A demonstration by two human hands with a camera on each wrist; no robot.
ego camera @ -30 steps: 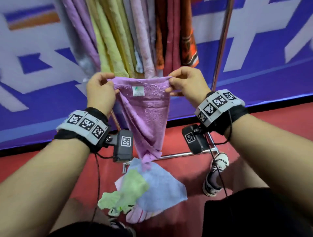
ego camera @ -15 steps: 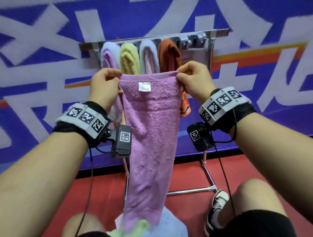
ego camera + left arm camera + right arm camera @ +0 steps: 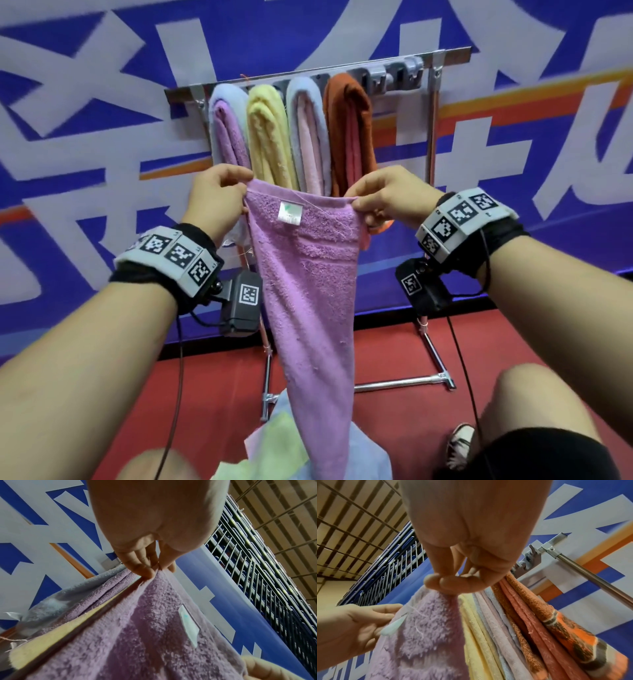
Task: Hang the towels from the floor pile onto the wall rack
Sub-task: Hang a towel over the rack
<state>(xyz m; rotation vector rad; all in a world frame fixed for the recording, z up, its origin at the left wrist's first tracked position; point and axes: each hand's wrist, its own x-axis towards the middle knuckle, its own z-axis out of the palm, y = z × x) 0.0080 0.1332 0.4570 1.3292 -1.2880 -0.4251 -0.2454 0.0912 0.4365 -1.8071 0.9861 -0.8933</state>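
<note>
Blue-and-white lettered wall behind the hands: metal wall rack above them carries four hung bundles, left hand and right hand each pinch a top corner of the purple terry towel, unhung; floor pile below awaits.

The floor is red. On it, at the near middle, lies the pile of towels: a light blue one with a light green one on its left side. The metal foot of the rack also stands on the floor, just behind the pile, close to the blue wall. The rack's top bar is further up and carries four hung bundles side by side: from left, lilac, yellow, pale pink in grey-blue, and orange-brown. To the near right a shoe rests on the floor.
</note>
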